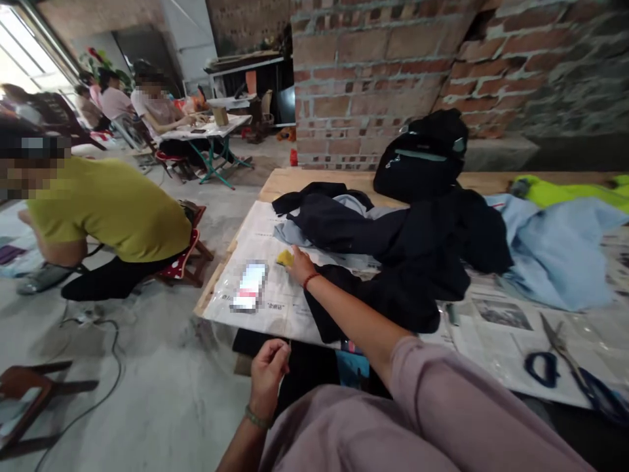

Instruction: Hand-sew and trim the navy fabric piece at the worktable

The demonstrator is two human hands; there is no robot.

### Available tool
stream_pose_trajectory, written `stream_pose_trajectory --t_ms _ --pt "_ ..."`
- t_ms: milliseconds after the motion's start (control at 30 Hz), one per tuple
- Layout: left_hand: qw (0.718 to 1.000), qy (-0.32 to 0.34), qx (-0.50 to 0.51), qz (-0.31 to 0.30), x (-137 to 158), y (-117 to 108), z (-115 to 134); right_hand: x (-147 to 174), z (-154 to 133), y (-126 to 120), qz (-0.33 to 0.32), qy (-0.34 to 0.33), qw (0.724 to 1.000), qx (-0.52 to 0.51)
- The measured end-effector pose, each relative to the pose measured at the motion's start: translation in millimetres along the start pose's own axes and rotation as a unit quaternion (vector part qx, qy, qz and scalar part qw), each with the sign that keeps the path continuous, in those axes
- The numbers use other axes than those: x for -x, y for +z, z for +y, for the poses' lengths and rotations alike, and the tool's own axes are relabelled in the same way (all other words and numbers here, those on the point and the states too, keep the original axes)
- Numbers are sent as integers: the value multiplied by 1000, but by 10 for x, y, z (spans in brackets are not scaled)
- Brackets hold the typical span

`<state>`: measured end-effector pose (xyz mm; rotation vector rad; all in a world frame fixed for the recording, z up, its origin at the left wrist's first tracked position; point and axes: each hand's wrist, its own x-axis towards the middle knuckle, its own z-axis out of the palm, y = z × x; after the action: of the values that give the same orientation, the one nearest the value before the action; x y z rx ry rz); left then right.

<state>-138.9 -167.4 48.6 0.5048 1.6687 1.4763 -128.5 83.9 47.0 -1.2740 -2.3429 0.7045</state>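
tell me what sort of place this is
Probably a small workshop, perhaps for sewing: dark garments and scissors lie on a newspaper-covered table, and a person sits at a teal-legged table farther back.

Your right hand (301,267) touches a small yellow item (284,257) beside dark garments (363,226) on the tabletop (307,178); your left hand (270,368) is pinched near its edge.

We face a rough brick wall (339,85) above a grey floor (162,367), with a low brown stool (37,377), a teal-legged table (236,123) and a bright window (17,42) far left.
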Motion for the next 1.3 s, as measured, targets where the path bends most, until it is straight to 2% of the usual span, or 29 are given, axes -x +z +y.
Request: stream_pose_trajectory --t_ms 167,267,333,467,567,667,767,867,967,1100,1300 --pt "999 8 -37 -39 -82 -2 23 -192 -131 228 -7 26 999 30" --pt "994 30 -64 -78 -101 82 66 -174 -135 206 -1 20 999 35" --pt "992 40 -84 -87 -136 126 126 -73 -97 108 31 5 999 16" --pt "986 88 -126 -69 -418 151 376 465 114 -236 106 -32 988 -111" --pt "971 166 -170 -14 -884 181 635 1140 372 -497 108 -34 976 -189" --pt "931 266 -249 26 -1455 284 826 1864 678 -688 112 -5 973 -201" --pt "892 270 -356 65 -1911 435 884 2464 993 -827 131 50 974 -179" --pt "872 264 -408 67 -2142 573 863 2875 1259 -928 146 97 971 -161" --pt "853 261 -447 71 -2217 658 834 3111 1425 -969 153 141 961 -181" --pt "826 252 -498 78 -2244 701 791 3238 1516 -920 143 181 952 -201" --pt "806 241 -532 93 -2224 713 760 3285 1557 -848 133 174 956 -193"
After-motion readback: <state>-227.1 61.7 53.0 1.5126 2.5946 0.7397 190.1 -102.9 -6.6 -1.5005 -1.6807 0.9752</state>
